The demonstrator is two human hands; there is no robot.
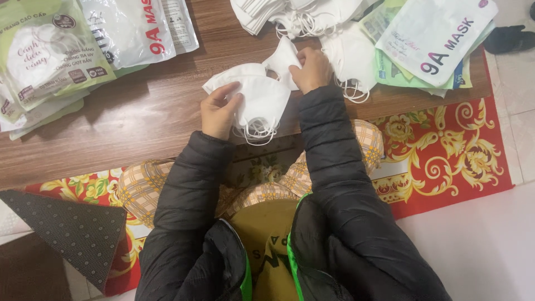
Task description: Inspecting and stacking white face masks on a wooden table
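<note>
Centrally, a stack of folded white masks (257, 100) sits at the near edge of the wooden table (139, 117), its ear loops dangling over the edge toward the person's lap. The left hand (219, 111) holds this stack from the left side, thumb on top and fingers curled beneath, pinching the masks together. Just beyond it, the right hand (312, 68) pinches a single mask (283, 58) between thumb and fingertips, the fingers pressed together; that mask stands tilted, touching the top of the stack. Both arms wear black padded sleeves.

To the right of the right hand lies a loose mask pile (351, 58) with tangled loops, and further back another heap of masks (295, 14) reaches the top edge of the view. At the far right, flat packets (434, 39) in white and green overlap one another. On the left of the table lie more packets (50, 56), green and clear, well apart from the hands.

Below the table, a red rug (446, 150) with gold scrolls covers the floor, and a dark dotted mat (67, 234) lies at the lower left.
</note>
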